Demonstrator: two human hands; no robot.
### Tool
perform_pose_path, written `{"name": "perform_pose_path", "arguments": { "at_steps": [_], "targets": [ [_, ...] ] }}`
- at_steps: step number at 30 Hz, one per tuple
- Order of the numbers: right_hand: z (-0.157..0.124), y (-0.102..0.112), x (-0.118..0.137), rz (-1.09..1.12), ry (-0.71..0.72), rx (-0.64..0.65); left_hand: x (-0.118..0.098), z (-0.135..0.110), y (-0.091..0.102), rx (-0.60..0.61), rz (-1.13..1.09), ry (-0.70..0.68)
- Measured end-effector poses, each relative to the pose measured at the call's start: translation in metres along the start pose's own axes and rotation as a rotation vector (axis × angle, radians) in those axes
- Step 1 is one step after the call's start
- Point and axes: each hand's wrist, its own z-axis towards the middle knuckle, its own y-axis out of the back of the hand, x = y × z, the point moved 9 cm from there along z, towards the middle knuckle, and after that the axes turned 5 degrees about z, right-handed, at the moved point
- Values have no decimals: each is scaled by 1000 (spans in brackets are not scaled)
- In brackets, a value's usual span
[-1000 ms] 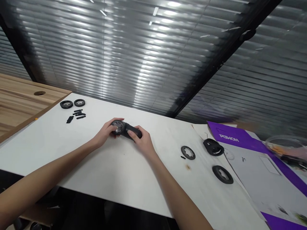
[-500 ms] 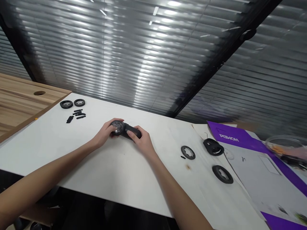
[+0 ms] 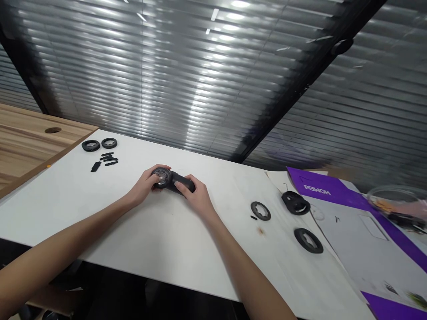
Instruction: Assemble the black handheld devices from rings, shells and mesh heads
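- We extend both forearms forward over the white table [image 3: 150,240]; they converge from the lower left and lower right.
- We keep the hands just apart, each closed on the dark handheld device [image 3: 173,180].
- We set the left hand [image 3: 143,186] around the round head, its thumb on the perforated metal face [image 3: 163,177].
- We wrap the right hand [image 3: 199,195] around the handle [image 3: 184,181], thumb on the near side.
- We locate the device between the hands, head to the left, handle to the right; we cannot tell whether it touches the table.
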Motion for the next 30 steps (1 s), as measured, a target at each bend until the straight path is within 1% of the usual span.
{"name": "perform_pose_path", "arguments": {
  "at_steps": [7,12,16,20,26,30],
  "targets": [
    [-1,-1,1,2,0,9,0,0,0,-14,14,6],
    [0,-1,0,-6,-2,4,-2,-1,-2,0,-4,3],
    [-1,-1,2,0,-1,7,-2,-1,0,-18,7,5],
    [-2,0,3,2,-3,7,-4,-2,-2,-5,11,-9],
    [-1,-1,2,4,-2,12,-4,-5,-1,-18,37,10],
    [-1,-1,2,-2,-7,10,-4,-4,-2,-5,26,4]
  ]
}}
